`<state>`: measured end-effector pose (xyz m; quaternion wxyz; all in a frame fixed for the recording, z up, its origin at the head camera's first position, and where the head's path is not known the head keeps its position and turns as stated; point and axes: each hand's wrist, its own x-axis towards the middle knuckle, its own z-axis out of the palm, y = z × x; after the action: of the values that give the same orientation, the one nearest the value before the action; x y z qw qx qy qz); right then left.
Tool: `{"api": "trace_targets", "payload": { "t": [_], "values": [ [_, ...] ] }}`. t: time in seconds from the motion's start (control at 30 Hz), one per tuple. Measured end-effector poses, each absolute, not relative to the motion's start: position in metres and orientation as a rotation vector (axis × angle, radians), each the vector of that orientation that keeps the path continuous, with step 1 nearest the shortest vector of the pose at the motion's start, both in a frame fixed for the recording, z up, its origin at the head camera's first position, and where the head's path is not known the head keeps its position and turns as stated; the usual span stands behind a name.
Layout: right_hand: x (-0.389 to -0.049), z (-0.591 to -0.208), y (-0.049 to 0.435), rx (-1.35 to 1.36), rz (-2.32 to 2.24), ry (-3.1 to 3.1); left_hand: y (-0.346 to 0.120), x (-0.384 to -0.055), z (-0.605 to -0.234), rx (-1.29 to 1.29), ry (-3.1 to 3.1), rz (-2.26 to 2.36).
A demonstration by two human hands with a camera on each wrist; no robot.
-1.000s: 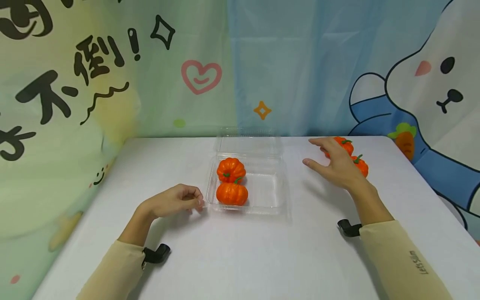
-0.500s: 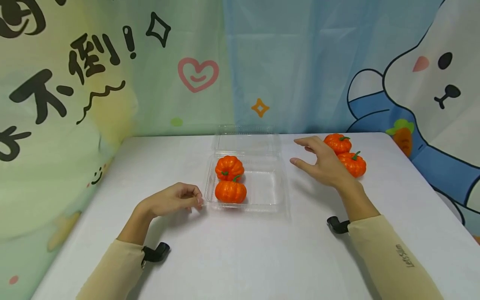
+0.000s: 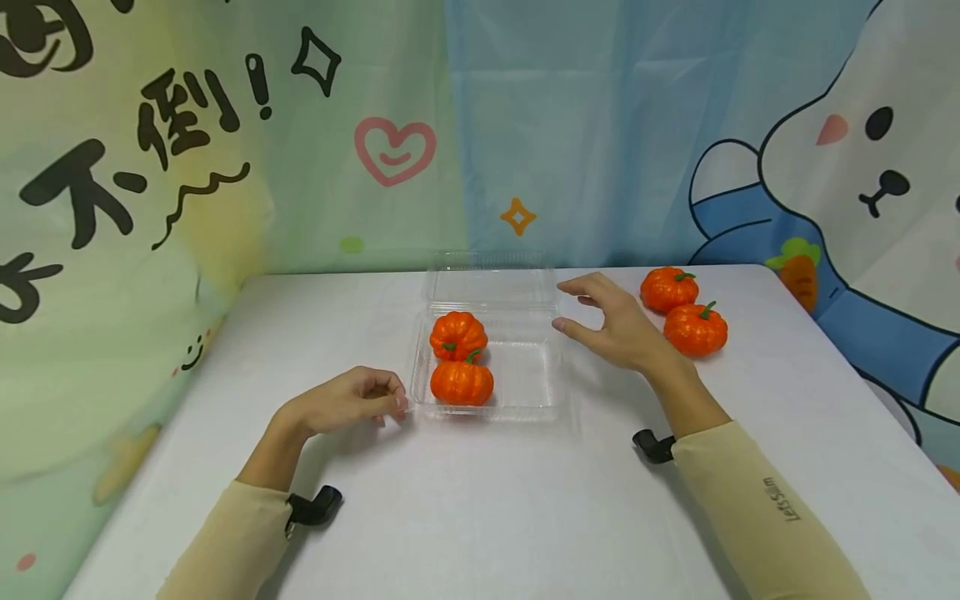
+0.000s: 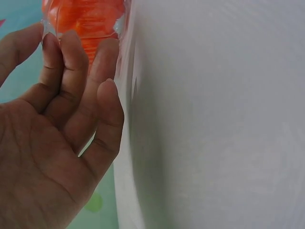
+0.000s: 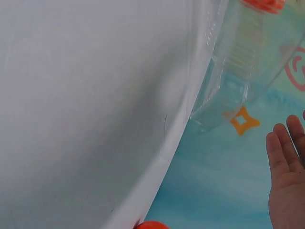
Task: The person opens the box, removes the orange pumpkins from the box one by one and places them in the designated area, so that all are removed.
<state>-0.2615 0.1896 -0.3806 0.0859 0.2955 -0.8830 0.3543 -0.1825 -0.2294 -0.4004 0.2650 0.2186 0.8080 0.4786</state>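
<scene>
A clear plastic clamshell box (image 3: 528, 379) stands on the table in the head view, its lid (image 3: 491, 289) tipped back. Two small orange pumpkins fill its left half, one at the back (image 3: 458, 336) and one in front (image 3: 462, 383). My left hand (image 3: 341, 404) pinches the box's front left corner between thumb and fingertips, as the left wrist view shows close up. Just right of the box, my right hand (image 3: 615, 329) hovers with fingers extended and thumb apart, holding nothing. Behind it lie two more pumpkins, a far one (image 3: 668, 290) and a nearer one (image 3: 696, 330).
The white table (image 3: 487, 508) ends at the back against a printed curtain (image 3: 585, 133). Black wrist cameras, one on the left sleeve (image 3: 315, 506) and one on the right sleeve (image 3: 652, 447), jut inward over the table.
My right hand has moved left, away from the two loose pumpkins and towards the box, uncovering them. It carries nothing. The left hand stays at the box corner.
</scene>
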Motion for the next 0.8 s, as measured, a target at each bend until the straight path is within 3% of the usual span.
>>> {"api": "trace_targets", "payload": {
  "t": [0.8],
  "values": [
    [-0.253,-0.385,0.135,1.113,1.237,-2.62,-0.227,-0.183,-0.4,0.587,2.183,1.304]
  ]
}}
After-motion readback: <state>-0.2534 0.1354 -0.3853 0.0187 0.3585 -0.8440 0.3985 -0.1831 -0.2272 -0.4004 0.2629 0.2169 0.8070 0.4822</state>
